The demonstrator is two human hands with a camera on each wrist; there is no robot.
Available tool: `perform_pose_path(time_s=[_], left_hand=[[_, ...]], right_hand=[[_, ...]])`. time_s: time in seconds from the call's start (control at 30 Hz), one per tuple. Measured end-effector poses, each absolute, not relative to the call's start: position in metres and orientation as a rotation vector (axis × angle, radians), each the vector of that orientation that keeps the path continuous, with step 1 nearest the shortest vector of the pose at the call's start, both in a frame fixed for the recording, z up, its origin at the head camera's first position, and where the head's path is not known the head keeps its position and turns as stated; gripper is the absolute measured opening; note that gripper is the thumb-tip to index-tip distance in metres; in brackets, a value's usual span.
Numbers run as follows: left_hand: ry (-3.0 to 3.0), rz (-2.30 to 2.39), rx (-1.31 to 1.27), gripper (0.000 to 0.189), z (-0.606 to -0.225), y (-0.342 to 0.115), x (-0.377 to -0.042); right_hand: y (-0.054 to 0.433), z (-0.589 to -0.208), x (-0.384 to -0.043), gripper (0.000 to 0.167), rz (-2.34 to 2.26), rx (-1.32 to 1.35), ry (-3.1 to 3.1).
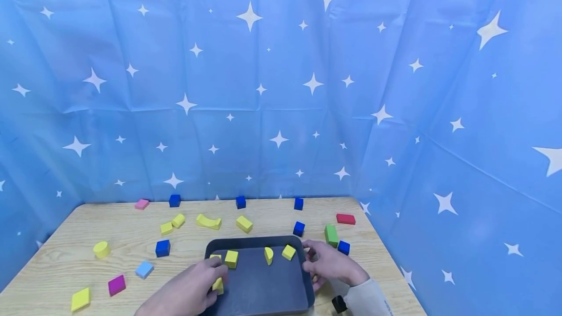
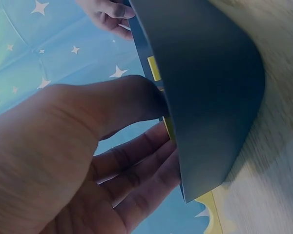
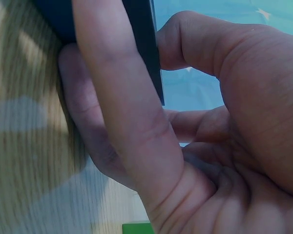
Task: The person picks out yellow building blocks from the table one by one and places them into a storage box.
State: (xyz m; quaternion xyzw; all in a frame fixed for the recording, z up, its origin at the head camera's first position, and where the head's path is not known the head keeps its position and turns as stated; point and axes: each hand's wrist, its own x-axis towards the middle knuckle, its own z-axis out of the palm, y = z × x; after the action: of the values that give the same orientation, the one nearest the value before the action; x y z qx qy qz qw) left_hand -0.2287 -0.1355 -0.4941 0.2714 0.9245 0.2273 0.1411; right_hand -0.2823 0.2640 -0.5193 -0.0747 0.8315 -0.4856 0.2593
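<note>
A dark shallow tray (image 1: 268, 296) stands at the table's front. My left hand (image 1: 189, 289) reaches over its left wall, thumb and fingers pinching a yellow block (image 1: 218, 285) low inside. In the left wrist view, that yellow block (image 2: 169, 128) shows between thumb and fingers; the tray's wall hides the fingertips. With my right hand (image 1: 331, 262) I grip the tray's right wall, thumb at the rim and fingers along the outside. Also in the tray are a yellow cube (image 1: 231, 259), a yellow half-round block (image 1: 269, 255) and another yellow block (image 1: 288, 252).
Behind the tray lie a yellow arch (image 1: 208, 222), a yellow block (image 1: 244, 224) and several blue cubes (image 1: 298, 228). Purple (image 1: 116, 285), light blue (image 1: 144, 269) and yellow blocks (image 1: 81, 299) lie left. Green (image 1: 331, 235) and red blocks (image 1: 346, 219) are at the right. A starry curtain (image 1: 281, 87) hangs behind.
</note>
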Motion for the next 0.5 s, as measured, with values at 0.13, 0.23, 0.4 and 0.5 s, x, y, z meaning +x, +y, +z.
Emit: perform_pose_path(time_s=[0.13, 0.23, 0.4, 0.5], left_hand=[[2.673, 0.638, 0.784, 0.017, -0.4954, -0.1335, -0.2288], [2.693, 0.64, 0.812, 0.014, -0.4951, -0.1332, -0.2282], [2.752, 0.631, 0.842, 0.01, -0.4934, -0.134, -0.2267], [2.783, 0.634, 0.86, 0.01, -0.4927, -0.1359, -0.2256]], right_hand=[[0.2641, -0.5196, -0.2829, 0.058, -1.311, -0.197, 2.258], [0.2644, -0.5198, -0.2835, 0.058, -1.308, -0.194, 2.262], [0.2646, -0.5205, -0.2836, 0.057, -1.304, -0.188, 2.261], [0.2644, -0.521, -0.2834, 0.058, -1.301, -0.184, 2.26]])
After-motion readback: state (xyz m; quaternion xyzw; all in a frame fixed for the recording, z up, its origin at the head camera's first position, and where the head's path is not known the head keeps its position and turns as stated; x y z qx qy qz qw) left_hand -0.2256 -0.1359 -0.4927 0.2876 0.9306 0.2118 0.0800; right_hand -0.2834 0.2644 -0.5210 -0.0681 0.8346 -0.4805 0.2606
